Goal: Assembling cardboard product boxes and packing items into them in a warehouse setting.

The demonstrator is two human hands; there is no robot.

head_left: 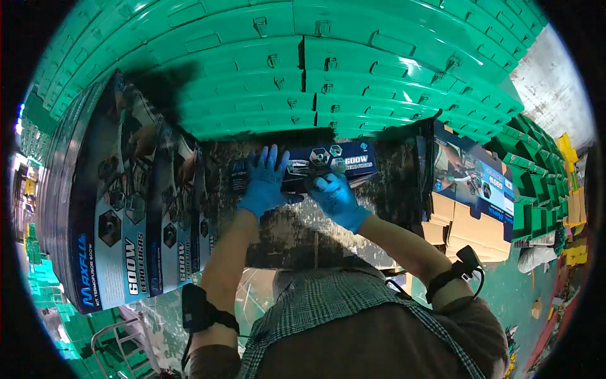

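Observation:
A long dark-blue printed carton (361, 163) lies across the worn work surface (287, 237) in front of me. My left hand (265, 184), in a blue glove, rests flat on the left part of the carton with its fingers spread. My right hand (339, 201), gloved the same way, is closed at the carton's near edge, around its middle. Its curled fingers are by a small dark shape that I cannot make out. The hands hide part of the carton's top and front.
Rows of green cases (360, 38) with latches are stacked behind the surface. Tall printed flat cartons (120, 246) stand at the left. More printed cartons (470, 174) with bare cardboard flaps sit at the right. Green bins (536, 202) are stacked beyond; a metal-framed cart (129, 344) stands lower left.

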